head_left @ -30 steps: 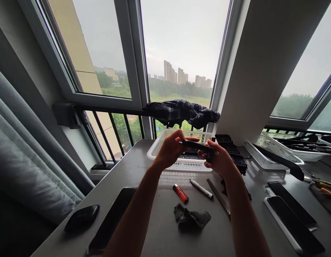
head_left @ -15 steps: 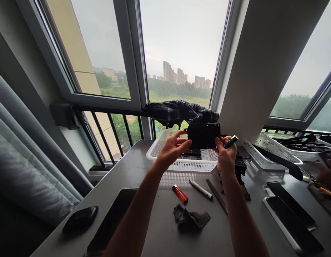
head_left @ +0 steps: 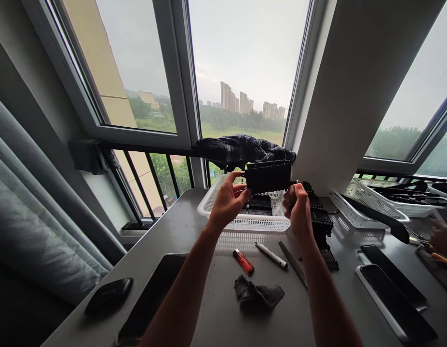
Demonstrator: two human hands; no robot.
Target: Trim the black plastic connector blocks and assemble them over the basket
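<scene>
The left hand (head_left: pixel 227 198) is pinching a flat, rectangular black panel (head_left: pixel 268 178), bumpy along its top. The right hand (head_left: pixel 299 207) is sitting curled nearby, contents hidden.

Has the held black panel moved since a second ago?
Yes, upward in view: against the white basket, the held black panel sits higher, its top overlapping the plaid cloth.

The black panel (head_left: pixel 268 179) looks matt plastic (the rag (head_left: pixel 258 295), rough cloth)

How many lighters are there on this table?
1: a red lighter, lying left of the white marker and beyond the crumpled dark cloth. Others may be hidden from view.
</scene>
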